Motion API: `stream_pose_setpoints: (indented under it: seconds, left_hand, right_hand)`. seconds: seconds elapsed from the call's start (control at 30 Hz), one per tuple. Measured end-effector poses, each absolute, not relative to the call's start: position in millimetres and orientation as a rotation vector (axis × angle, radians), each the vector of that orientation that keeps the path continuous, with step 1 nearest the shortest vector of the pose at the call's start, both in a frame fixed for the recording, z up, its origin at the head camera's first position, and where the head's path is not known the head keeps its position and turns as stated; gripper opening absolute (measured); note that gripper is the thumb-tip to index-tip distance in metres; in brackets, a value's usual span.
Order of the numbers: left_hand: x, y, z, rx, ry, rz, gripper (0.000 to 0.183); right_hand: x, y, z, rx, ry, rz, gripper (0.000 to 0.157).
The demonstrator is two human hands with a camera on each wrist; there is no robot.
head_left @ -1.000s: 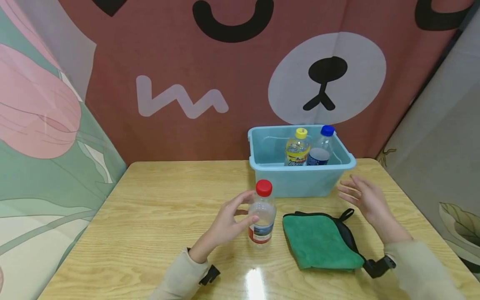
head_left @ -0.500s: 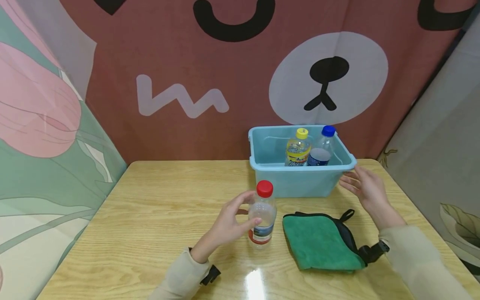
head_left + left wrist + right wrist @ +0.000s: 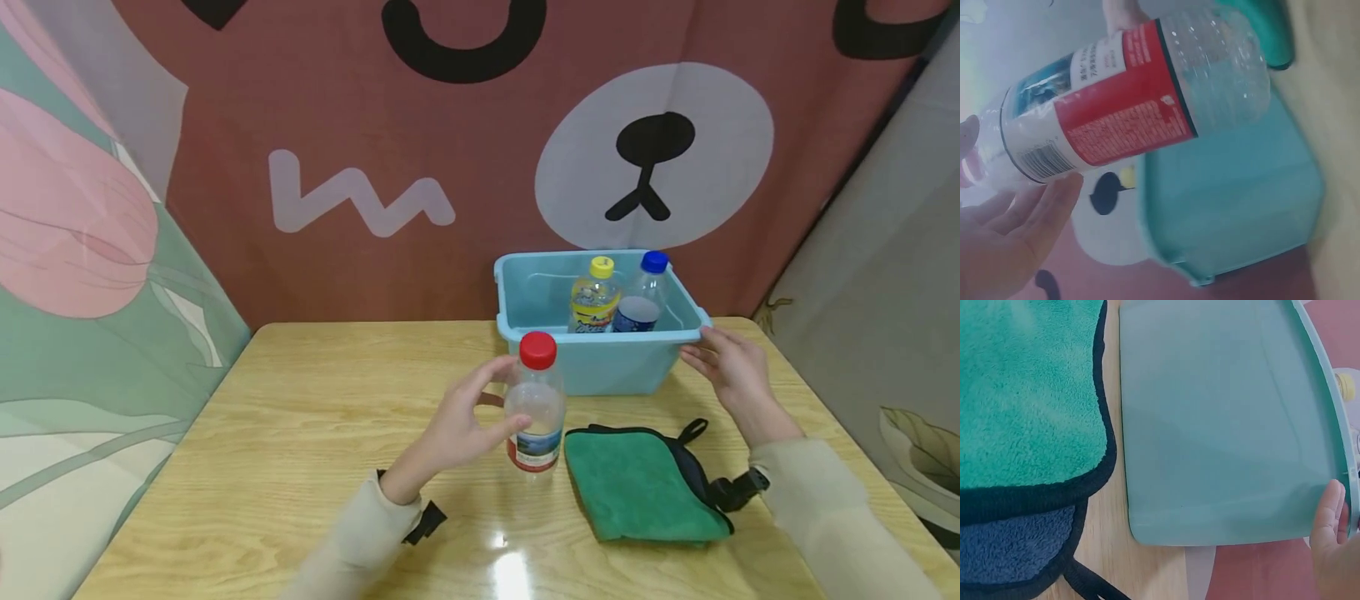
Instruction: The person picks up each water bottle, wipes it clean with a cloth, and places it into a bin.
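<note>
My left hand (image 3: 467,417) grips a clear plastic bottle (image 3: 536,408) with a red cap, thumb on one side and fingers on the other. The bottle is upright, lifted off the table, in front of the light blue plastic bin (image 3: 600,367). Its red and white label (image 3: 1122,112) shows large in the left wrist view. At the bin's front right corner, my right hand (image 3: 738,375) holds the rim. Inside the bin stand a bottle with a yellow cap (image 3: 595,300) and one with a blue cap (image 3: 641,300), their lower parts hidden by the front wall.
A folded green towel (image 3: 641,487) with black edging and a hanging loop lies on the wooden table (image 3: 360,400), in front of the bin and left of my right forearm. A printed curtain (image 3: 375,275) hangs right behind the table.
My left hand has raised the red-capped bottle from the table and shifted it slightly right. My right hand has moved up and left to the bin's corner and taken hold of its rim.
</note>
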State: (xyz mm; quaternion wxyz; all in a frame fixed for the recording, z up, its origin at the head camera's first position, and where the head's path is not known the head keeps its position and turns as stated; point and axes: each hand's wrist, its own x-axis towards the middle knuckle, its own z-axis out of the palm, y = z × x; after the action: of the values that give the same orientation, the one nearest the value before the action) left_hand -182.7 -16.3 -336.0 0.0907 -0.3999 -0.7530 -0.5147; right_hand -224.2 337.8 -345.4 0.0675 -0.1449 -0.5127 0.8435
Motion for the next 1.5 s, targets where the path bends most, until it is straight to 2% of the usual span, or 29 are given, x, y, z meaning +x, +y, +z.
stream_pose_setpoints:
  seconds: [0.17,0.27,0.53,0.8,0.9,1.03,1.27,1.4,1.5]
  left_hand:
    - [-191.2,-11.6,-312.8,-1.267,-2.113,-1.467,0.060]
    - [-195.9,-9.0,-298.0,-1.302,-2.040,-1.445,0.062]
    - [-213.8,-2.2,-264.2,-1.313,-1.881,-1.375,0.058]
    - [-233.5,-2.3,-236.3,-1.216,-1.903,-1.362,0.055]
    - [-241.7,-0.1,-228.9,-1.183,-1.915,-1.354,0.053]
    - [-255.4,3.9,-223.1,-1.138,-1.950,-1.335,0.054]
    - [-285.1,11.6,-226.1,-0.992,-2.165,-1.338,0.067]
    - [-300.0,15.8,-233.6,-0.919,-2.272,-1.296,0.066]
    - [-309.9,19.3,-239.6,-0.883,-2.313,-1.285,0.062]
  right_hand:
    - [-226.1,335.8,-345.2,-0.439,-1.472,2.591,0.018]
    - [-225.9,335.1,-346.2,-0.430,-1.451,2.610,0.020]
    - [-225.0,338.4,-349.6,-0.414,-1.465,2.601,0.038]
    - [-224.3,340.0,-348.4,-0.420,-1.494,2.586,0.063]
    - [-224.1,340.1,-348.7,-0.421,-1.494,2.580,0.068]
    - [-223.7,339.4,-348.1,-0.416,-1.477,2.589,0.072]
    - [-223.2,338.5,-347.2,-0.424,-1.502,2.570,0.072]
    - [-222.8,338.2,-347.3,-0.432,-1.495,2.574,0.072]
    - [-222.8,338.3,-347.6,-0.427,-1.469,2.581,0.064]
